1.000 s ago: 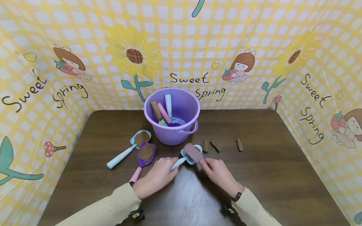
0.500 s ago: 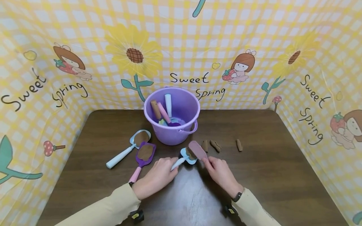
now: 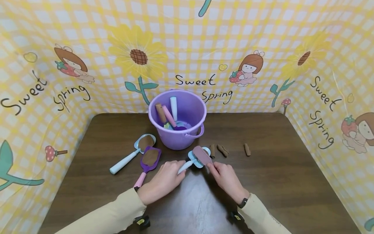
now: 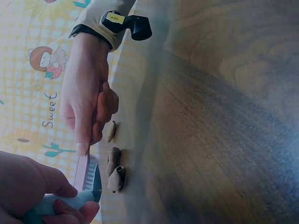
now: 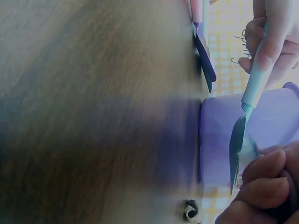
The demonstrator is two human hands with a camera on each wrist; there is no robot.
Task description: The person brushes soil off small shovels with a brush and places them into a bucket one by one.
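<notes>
My left hand (image 3: 165, 182) grips the handle of a light blue toy shovel (image 3: 184, 167) with a scalloped head, held low in front of the bucket. In the right wrist view the shovel (image 5: 256, 84) is seen edge-on, its thin head pointing down the frame. My right hand (image 3: 226, 178) pinches a mauve brush (image 3: 201, 154), laid across the shovel's head and hiding much of it. Pale bristles of the brush (image 4: 92, 172) face the blue head in the left wrist view. Just beyond the brush lie several curled brown pieces (image 3: 222, 151).
A purple bucket (image 3: 175, 141) stands behind the hands with several handled tools inside. To the left lie a blue-handled scoop (image 3: 125, 163) and a purple shovel (image 3: 150, 168) with a pink handle, both with brown surfaces. Checked cloth (image 3: 187, 48) hangs around the table (image 3: 280, 182).
The brush has shifted right across the shovel's head, uncovering a brown patch midway, then come back slightly left over it. My left hand has barely moved.
</notes>
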